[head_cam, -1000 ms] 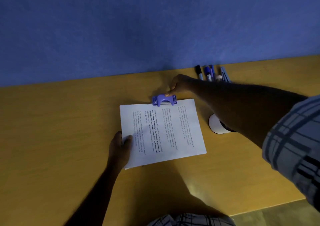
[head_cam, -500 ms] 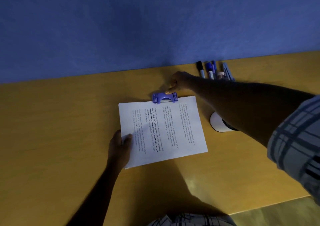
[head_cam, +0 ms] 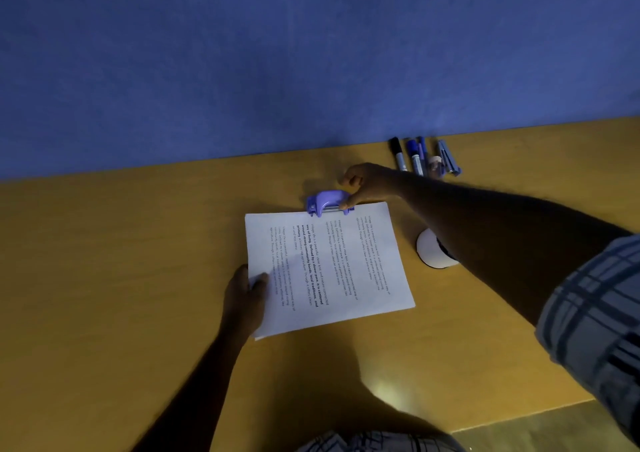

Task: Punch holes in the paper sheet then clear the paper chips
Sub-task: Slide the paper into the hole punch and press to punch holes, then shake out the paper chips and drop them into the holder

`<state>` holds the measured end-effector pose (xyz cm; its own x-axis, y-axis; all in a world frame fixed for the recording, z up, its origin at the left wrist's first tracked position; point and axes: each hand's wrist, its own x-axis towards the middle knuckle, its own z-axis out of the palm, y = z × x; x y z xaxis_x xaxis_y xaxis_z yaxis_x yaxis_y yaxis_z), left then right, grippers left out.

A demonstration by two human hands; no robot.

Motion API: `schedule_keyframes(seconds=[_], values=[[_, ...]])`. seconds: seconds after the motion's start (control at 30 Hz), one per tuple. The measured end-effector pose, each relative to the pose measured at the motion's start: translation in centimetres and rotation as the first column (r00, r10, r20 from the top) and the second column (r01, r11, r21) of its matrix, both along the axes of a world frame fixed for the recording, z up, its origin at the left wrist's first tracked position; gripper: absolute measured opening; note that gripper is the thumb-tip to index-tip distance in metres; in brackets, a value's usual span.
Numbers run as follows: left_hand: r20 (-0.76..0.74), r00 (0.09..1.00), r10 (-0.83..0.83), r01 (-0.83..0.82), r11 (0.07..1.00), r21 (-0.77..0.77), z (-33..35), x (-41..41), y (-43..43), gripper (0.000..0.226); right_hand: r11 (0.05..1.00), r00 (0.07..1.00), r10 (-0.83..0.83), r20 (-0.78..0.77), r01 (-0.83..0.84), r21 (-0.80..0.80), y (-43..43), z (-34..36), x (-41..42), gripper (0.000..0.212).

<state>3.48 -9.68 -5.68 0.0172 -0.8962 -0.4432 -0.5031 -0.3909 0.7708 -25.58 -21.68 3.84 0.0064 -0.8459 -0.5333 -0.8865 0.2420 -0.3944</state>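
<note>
**A:** Whereabouts of the paper sheet [head_cam: 329, 268]?

**B:** Lying on the yellow worktop [head_cam: 121, 278], printed side up, lines of text running sideways. Far edge tucked under the front of the purple hole punch [head_cam: 327, 201], about midway along that edge.

**A:** And the left hand [head_cam: 244, 295]?

**B:** Grasping the sheet at its near left edge, thumb pressed on top of the page. Other fingers not visible from here.

**A:** Right hand [head_cam: 367, 184]?

**B:** Stretched across to the right end of the hole punch. Thumb tip touching that end, other fingers curled just behind it. Cannot tell whether clamped on the punch or merely resting against it.

**A:** Anything else around?

**B:** A row of markers [head_cam: 415, 157] at the back of the worktop, close to the blue wall [head_cam: 277, 53], just beyond the right hand. A round white object [head_cam: 429, 250] near the sheet's right side, partly hidden under the right forearm. A plaid sleeve [head_cam: 595, 306] at the right edge of the view.
</note>
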Motion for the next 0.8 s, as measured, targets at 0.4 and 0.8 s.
schedule_keyframes(seconds=[0.4, 0.8], values=[[0.011, 1.000, 0.011, -0.011, 1.000, 0.012, 0.5, 1.0, 2.3, 0.006, 0.999, 0.999, -0.034, 0.002, 0.034, -0.026, 1.8, -2.1, -0.8, 0.079], [-0.025, 1.000, 0.012, -0.013, 0.999, -0.048, 1.9, 2.4, 4.2, 0.009, 0.665, 0.827, -0.438, 0.354, 0.562, -0.492, 15.4, -2.6, 0.4, 0.023]])
